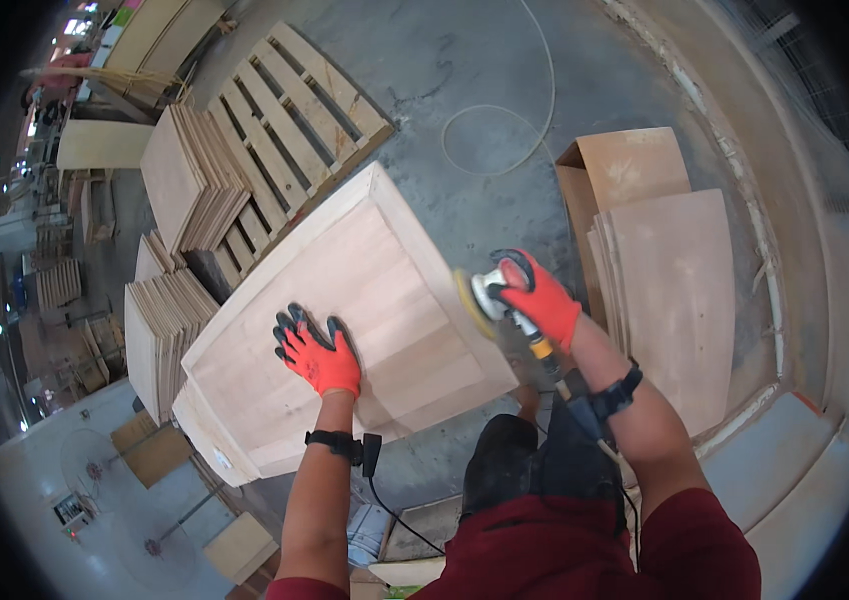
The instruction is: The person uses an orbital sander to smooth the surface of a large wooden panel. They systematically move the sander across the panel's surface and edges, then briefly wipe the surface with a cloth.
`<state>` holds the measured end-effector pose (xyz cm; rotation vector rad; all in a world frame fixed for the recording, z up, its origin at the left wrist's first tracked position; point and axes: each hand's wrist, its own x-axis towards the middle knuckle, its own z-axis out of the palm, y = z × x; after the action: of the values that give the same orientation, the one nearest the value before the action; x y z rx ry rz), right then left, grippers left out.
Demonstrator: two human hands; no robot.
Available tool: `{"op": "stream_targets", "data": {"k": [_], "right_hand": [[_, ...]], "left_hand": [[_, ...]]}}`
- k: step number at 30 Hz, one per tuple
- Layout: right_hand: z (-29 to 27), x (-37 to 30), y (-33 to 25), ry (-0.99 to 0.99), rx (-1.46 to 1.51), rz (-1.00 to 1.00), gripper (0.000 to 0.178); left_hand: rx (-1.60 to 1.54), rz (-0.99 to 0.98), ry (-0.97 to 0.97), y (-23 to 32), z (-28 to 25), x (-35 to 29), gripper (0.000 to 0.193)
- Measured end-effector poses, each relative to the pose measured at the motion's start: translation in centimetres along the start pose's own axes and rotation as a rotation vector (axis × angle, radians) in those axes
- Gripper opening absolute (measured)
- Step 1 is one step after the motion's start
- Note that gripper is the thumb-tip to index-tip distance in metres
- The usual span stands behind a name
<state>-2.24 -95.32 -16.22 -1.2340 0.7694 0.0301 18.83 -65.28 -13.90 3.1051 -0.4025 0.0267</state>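
Note:
A pale wooden panel (400,300) with a raised frame border lies in front of me. My left hand (320,355), in a red glove with dark fingertips, rests flat on the panel with its fingers spread. My right hand (537,300), gloved the same way, is wrapped round an orbital sander (490,292). The sander's round yellowish pad is tilted on edge at the panel's right border; whether it touches the wood I cannot tell. A hose (543,350) runs from the sander back along my right forearm. Black bands with small boxes circle both wrists.
Stacked wooden panels (170,330) stand left of the panel, with more (190,180) beyond them beside a slatted pallet (295,115). At the right, several panels (670,300) lean near a wall. A thin pale hose (495,108) loops over the grey floor.

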Motion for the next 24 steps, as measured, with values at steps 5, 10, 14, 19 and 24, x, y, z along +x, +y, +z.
{"op": "stream_targets", "data": {"k": [5,10,14,19,24], "right_hand": [[-0.8,-0.4,5.7,-0.112,0.385,0.278,0.061],[1.3,-6.9,0.5,0.207,-0.606,-0.225,0.084],[3.8,-9.9,-2.9,0.150,-0.776,-0.189,0.089],[-1.4,-5.8,6.7,0.029,0.286,0.234,0.072],[-2.0,-5.2,10.1,-0.154,0.390,0.241,0.046]], "left_hand": [[0.010,0.023,-0.002,0.2,-0.1,0.0,0.068],[0.034,-0.005,-0.020,-0.2,-0.1,-0.4,0.068],[0.034,0.018,0.019,-0.5,0.0,-0.2,0.069],[0.028,-0.002,-0.004,0.5,-0.6,-0.2,0.069],[-0.005,0.041,0.054,0.7,-0.3,0.1,0.070]]}}
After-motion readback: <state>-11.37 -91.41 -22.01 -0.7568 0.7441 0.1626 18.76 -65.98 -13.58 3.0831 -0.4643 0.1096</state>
